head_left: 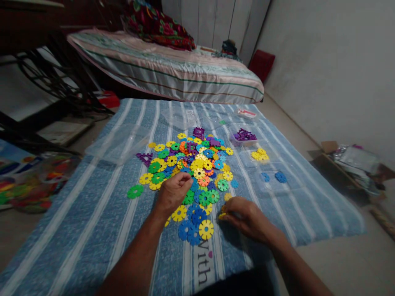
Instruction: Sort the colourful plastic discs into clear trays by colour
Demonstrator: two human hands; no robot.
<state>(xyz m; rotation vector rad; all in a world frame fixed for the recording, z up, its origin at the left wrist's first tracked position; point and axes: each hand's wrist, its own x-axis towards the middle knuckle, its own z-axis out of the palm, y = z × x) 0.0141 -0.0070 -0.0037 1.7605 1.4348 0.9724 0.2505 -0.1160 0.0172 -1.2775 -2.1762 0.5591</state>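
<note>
Cloth [92,213] print reads "with"; left hand [173,191] fingers pinched over discs [191,172]; right hand [247,216] grasping yellow disc [222,214].

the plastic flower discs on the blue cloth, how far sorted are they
Done: small sets lie apart in clear trays, purple discs, yellow discs and two blue discs. In hand: the right hand pinches yellow pieces; the left hand rests curled on the mixed pile of colourful discs. Left: nearly everything, since that pile is unsorted on the striped blue cloth.
</note>
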